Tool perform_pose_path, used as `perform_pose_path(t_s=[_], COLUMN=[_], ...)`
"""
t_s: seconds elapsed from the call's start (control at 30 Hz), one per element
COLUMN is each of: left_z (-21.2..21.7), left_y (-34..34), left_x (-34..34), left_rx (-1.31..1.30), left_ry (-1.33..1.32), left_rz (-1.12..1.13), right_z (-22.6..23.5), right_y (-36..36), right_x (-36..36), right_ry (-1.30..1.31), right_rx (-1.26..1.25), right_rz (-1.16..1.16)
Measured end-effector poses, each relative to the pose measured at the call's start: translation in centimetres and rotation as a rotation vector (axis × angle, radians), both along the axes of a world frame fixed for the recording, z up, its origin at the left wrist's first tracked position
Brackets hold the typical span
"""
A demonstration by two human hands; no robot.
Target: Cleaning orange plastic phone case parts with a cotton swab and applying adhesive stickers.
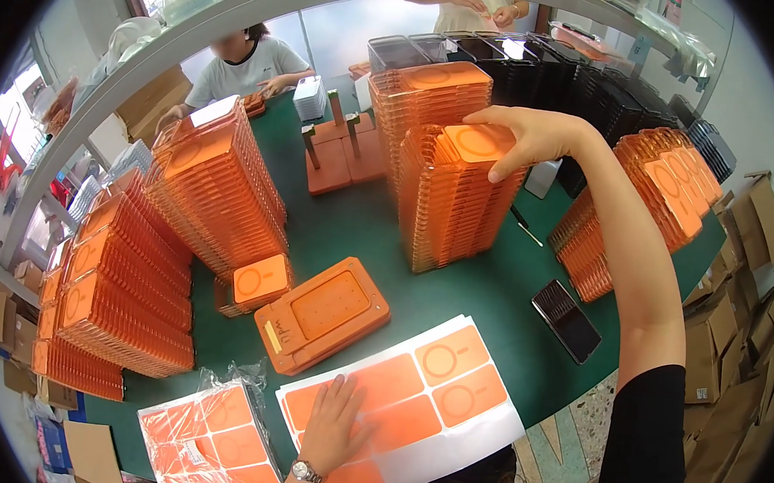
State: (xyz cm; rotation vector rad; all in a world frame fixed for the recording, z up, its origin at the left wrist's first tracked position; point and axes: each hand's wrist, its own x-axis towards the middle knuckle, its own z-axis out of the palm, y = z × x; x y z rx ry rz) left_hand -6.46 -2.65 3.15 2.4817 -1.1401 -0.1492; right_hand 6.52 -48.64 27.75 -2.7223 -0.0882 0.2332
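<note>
My left hand [334, 426] lies flat, fingers spread, on a white sheet of orange stickers [470, 400]. The stickers are rounded rectangles; some carry a ring and a short bar. My right hand [538, 140] reaches across to the top of a tall stack of clear plastic trays [456, 215] with orange pieces. Its thumb and fingers span the top orange tray [476, 143] and grip its edges. Between the hands sits an orange fixture block [324, 313] with a shallow rectangular recess. A small orange tray [260, 279] stands beside the block.
More tray stacks stand at left [221, 176] and right [590, 220]. A plastic-wrapped sticker pack [211, 440] lies front left. A dark phone [566, 321] is on the green table [315, 236]. An orange fixture with posts [344, 153] stands further back. Two people are across the table.
</note>
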Motion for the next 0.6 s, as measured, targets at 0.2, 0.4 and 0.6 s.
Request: perform_pose_path(t_s=[0.2, 0.4, 0.6], left_z=[0.1, 0.2, -0.3], left_y=[-0.3, -0.4, 0.4], left_x=[0.1, -0.3, -1.0], left_rx=[-0.006, -0.025, -0.002], left_ry=[-0.013, -0.038, -0.012], left_rz=[0.010, 0.012, 0.023], right_z=[0.0, 1.1, 0.4], right_y=[-0.5, 0.2, 1.0], right_x=[0.9, 1.3, 1.1], right_ry=[0.035, 0.063, 0.062], right_rx=[0.035, -0.067, -0.115], right_rz=[-0.010, 0.056, 0.129])
